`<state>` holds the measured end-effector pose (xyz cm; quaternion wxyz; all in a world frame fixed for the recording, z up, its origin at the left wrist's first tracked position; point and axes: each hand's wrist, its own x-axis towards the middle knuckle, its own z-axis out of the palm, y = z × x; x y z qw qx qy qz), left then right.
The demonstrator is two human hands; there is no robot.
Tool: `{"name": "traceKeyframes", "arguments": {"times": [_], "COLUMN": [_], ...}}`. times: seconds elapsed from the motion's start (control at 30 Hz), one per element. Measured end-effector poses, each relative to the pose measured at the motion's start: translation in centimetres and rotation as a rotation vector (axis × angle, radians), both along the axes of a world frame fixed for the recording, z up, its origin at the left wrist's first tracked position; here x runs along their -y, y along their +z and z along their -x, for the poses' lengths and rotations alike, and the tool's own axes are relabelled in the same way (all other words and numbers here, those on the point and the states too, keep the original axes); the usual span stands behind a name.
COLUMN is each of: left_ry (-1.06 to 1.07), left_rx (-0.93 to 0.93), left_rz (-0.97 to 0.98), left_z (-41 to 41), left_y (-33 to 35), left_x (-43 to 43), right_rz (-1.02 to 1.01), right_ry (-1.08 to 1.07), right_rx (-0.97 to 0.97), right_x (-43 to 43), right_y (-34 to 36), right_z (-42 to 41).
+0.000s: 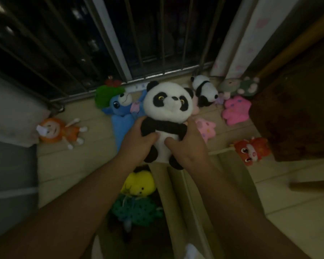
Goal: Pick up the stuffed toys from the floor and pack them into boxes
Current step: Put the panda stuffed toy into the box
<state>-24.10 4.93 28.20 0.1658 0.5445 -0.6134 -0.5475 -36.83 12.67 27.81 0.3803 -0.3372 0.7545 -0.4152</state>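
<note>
I hold a large black-and-white panda toy (167, 113) upright in the air, facing me. My left hand (138, 139) grips its left side and my right hand (187, 144) grips its right side and belly. Below my arms stands an open cardboard box (178, 202) holding a yellow plush (138, 184) and a green knitted toy (137, 212). Several toys lie on the floor beyond: a blue plush with a green cap (118, 107), an orange doll (60, 131), a small panda (204, 90), pink plushes (236, 111), and a red plush (251, 150).
A barred metal railing (138, 43) closes off the far side, with a curtain (238, 43) at its right. A dark brown piece of furniture (297, 109) stands at right. Grey bedding or cushion (9, 128) fills the left edge. The floor is tiled.
</note>
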Motion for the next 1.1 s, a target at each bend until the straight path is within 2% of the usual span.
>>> {"name": "traceKeyframes", "arguments": {"times": [0.17,0.37,0.73,0.97,1.1], "left_ry": [0.048,0.114,0.042,0.079,0.08], "left_rx": [0.053,0.099,0.028,0.048,0.17], "left_rz": [-0.045,-0.154,-0.297,-0.331,-0.325], "left_z": [-5.5,-13.4,-24.4,-27.1,-27.4], "left_y": [0.7,-1.8,-9.0,-13.3,-14.8], "left_x": [-4.8,-10.1,-20.6,-25.3,-25.4], "right_rz": [-0.013,-0.089,-0.486,-0.572,-0.584], "right_ry": [0.095,0.165,0.227,0.288,0.34], "right_rx": [0.049,0.114,0.037,0.007,0.021], "right_x": [-4.2,-9.1,-20.1,-23.8,-23.9], "right_y": [0.7,-2.0,-8.6,-12.1,-13.1], "right_z": [-4.7,-11.9,-23.4,-25.8,-24.7]}}
